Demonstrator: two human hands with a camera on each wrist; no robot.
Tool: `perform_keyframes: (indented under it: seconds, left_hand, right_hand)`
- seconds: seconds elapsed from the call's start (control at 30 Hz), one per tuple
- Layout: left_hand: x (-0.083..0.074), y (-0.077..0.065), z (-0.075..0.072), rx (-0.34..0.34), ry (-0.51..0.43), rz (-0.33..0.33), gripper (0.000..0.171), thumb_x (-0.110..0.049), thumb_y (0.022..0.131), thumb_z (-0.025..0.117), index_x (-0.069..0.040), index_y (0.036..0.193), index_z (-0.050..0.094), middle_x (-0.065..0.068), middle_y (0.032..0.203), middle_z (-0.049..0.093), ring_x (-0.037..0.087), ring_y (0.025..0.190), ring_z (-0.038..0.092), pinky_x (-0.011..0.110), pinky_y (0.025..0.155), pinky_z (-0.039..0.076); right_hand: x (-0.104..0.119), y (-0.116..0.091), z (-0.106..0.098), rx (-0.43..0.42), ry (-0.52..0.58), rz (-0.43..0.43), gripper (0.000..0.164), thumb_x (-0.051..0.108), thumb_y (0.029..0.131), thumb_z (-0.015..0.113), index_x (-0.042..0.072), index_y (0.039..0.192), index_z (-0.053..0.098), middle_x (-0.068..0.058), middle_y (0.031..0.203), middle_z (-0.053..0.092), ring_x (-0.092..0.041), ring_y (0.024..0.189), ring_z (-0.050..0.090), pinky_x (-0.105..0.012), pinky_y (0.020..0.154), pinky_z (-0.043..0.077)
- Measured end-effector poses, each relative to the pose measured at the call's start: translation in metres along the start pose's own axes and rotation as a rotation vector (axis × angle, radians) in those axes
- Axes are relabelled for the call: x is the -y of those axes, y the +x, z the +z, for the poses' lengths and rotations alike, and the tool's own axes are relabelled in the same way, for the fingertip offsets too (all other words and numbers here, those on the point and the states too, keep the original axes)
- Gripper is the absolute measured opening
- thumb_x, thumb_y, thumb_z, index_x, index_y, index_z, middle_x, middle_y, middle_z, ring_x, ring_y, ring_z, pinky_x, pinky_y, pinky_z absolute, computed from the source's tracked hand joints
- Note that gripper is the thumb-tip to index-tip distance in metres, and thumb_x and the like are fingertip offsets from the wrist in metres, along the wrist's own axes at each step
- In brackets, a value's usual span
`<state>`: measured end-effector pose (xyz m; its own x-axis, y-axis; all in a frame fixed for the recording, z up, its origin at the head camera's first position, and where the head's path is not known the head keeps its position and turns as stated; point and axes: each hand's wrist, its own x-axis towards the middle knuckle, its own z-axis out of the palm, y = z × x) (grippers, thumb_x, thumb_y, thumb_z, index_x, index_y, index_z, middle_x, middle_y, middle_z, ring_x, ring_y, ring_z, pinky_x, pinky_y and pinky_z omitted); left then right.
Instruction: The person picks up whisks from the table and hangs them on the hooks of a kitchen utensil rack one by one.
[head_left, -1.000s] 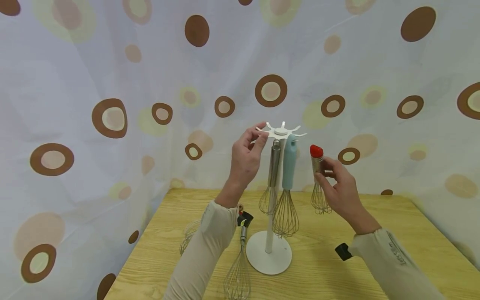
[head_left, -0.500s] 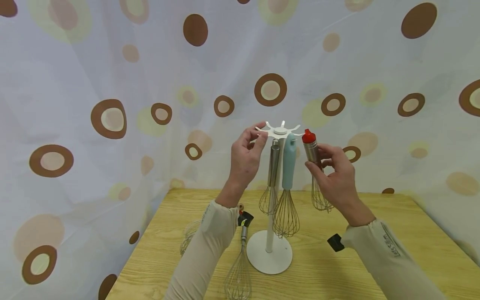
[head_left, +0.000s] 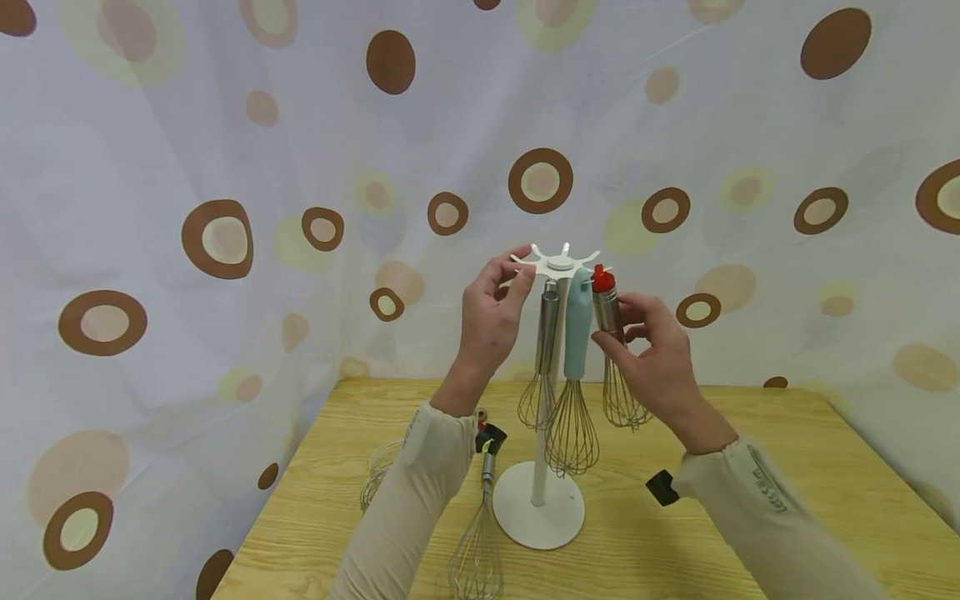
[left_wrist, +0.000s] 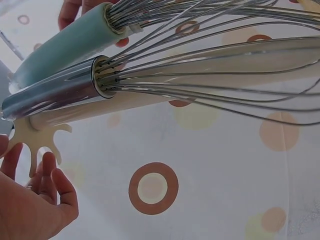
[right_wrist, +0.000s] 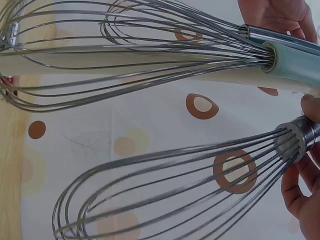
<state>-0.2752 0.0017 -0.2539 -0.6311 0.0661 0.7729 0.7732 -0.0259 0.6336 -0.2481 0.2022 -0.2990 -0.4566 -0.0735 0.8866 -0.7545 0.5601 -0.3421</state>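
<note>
My left hand (head_left: 493,312) pinches one arm of the white hook rack (head_left: 561,263) at its top; the left wrist view shows thumb and fingers around the rack arms (left_wrist: 35,142). A steel-handled whisk (head_left: 548,329) and a whisk with a light blue handle (head_left: 577,325) hang side by side from the rack. My right hand (head_left: 660,358) grips the steel handle of a whisk with a red end (head_left: 604,302), upright just right of the blue handle. Its red tip is beside a rack hook; whether they touch I cannot tell. Its wires (right_wrist: 180,175) point down below the hand.
The rack's round white base (head_left: 538,506) stands on the wooden table (head_left: 637,533). Left of it lies another whisk (head_left: 477,550), partly cut off by the frame. More whisk wires (head_left: 377,475) show beside the left sleeve. A spotted curtain (head_left: 420,125) hangs behind.
My right hand has brought the red-ended whisk leftward, close to the rack beside the blue handle, its red end now slightly higher. My left hand has stayed on the rack.
</note>
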Motion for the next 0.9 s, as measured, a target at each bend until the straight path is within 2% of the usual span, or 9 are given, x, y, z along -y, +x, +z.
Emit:
perform_keyframes:
  seconds: [0.3,0.53,0.67,0.8,0.9]
  left_hand:
    - [-0.001,-0.001,0.0,0.025,0.014,-0.021,0.02,-0.018,0.098,0.053,0.0,0.099,0.06,0.004,0.131,0.056,0.016,0.105,0.057,0.028,0.084,0.047]
    - [-0.004,-0.001,-0.003,0.043,0.022,-0.037,0.019,-0.017,0.098,0.054,0.0,0.102,0.06,0.005,0.132,0.055,0.022,0.102,0.058,0.028,0.082,0.047]
    - [-0.005,-0.002,-0.006,0.063,0.033,-0.041,0.02,-0.017,0.098,0.054,0.0,0.108,0.06,0.007,0.132,0.055,0.021,0.106,0.057,0.034,0.086,0.047]
    - [-0.006,-0.006,-0.014,0.088,0.069,-0.052,0.022,-0.014,0.098,0.053,0.0,0.113,0.06,0.01,0.13,0.056,0.02,0.109,0.057,0.037,0.09,0.046]
    - [-0.004,-0.012,-0.023,0.124,0.094,-0.088,0.021,-0.014,0.098,0.052,-0.002,0.113,0.06,0.01,0.127,0.057,0.019,0.109,0.057,0.035,0.09,0.046]
  right_hand:
    - [0.011,-0.004,-0.001,0.034,0.035,-0.024,0.055,-0.019,0.072,0.071,-0.01,0.122,0.049,-0.024,0.101,0.059,-0.013,0.082,0.056,-0.02,0.067,0.046]
    - [0.0,-0.01,-0.004,0.062,0.058,-0.034,0.059,-0.015,0.073,0.073,-0.004,0.126,0.05,-0.016,0.105,0.06,-0.012,0.086,0.055,-0.017,0.068,0.045]
    - [0.001,-0.012,-0.006,0.072,0.058,-0.02,0.054,-0.016,0.071,0.074,-0.006,0.12,0.054,-0.016,0.105,0.06,-0.018,0.086,0.057,-0.017,0.069,0.045]
    - [0.017,-0.009,-0.011,0.071,0.057,-0.029,0.044,-0.02,0.072,0.07,-0.013,0.112,0.054,-0.022,0.1,0.059,-0.026,0.083,0.058,-0.018,0.071,0.045]
    - [0.021,-0.004,-0.016,0.058,0.053,-0.049,0.038,-0.022,0.074,0.065,-0.014,0.11,0.055,-0.024,0.098,0.059,-0.022,0.084,0.058,-0.017,0.073,0.045]
